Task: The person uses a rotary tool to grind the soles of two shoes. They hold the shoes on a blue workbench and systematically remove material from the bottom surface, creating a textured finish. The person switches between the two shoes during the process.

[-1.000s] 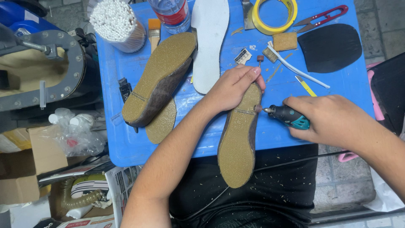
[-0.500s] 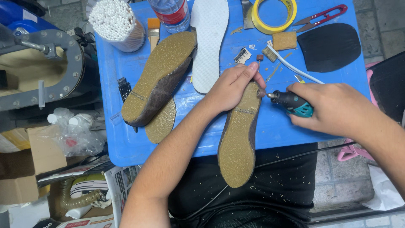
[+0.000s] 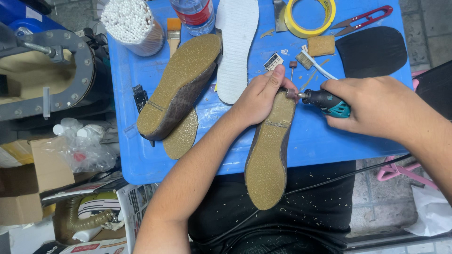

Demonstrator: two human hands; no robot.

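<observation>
My left hand (image 3: 260, 96) presses down on the toe end of a shoe (image 3: 269, 155) lying sole up, its tan rubber sole facing me, half over the blue table's (image 3: 310, 141) front edge. My right hand (image 3: 376, 106) grips a small black and teal rotary tool (image 3: 325, 101). Its tip touches the shoe's edge near the toe, just beside my left thumb. The tool's black cord (image 3: 339, 178) runs down across my lap.
A second shoe (image 3: 181, 84) lies sole up to the left, over a loose tan sole (image 3: 181, 140). Behind are a white insole (image 3: 235, 47), yellow tape roll (image 3: 310, 16), red snips (image 3: 362, 19), black sole piece (image 3: 372, 51), bottle (image 3: 193, 16) and a tub of white sticks (image 3: 132, 23).
My right hand and the rotary tool have moved up along the shoe's right edge toward the toe. My left hand has shifted up the shoe with it.
</observation>
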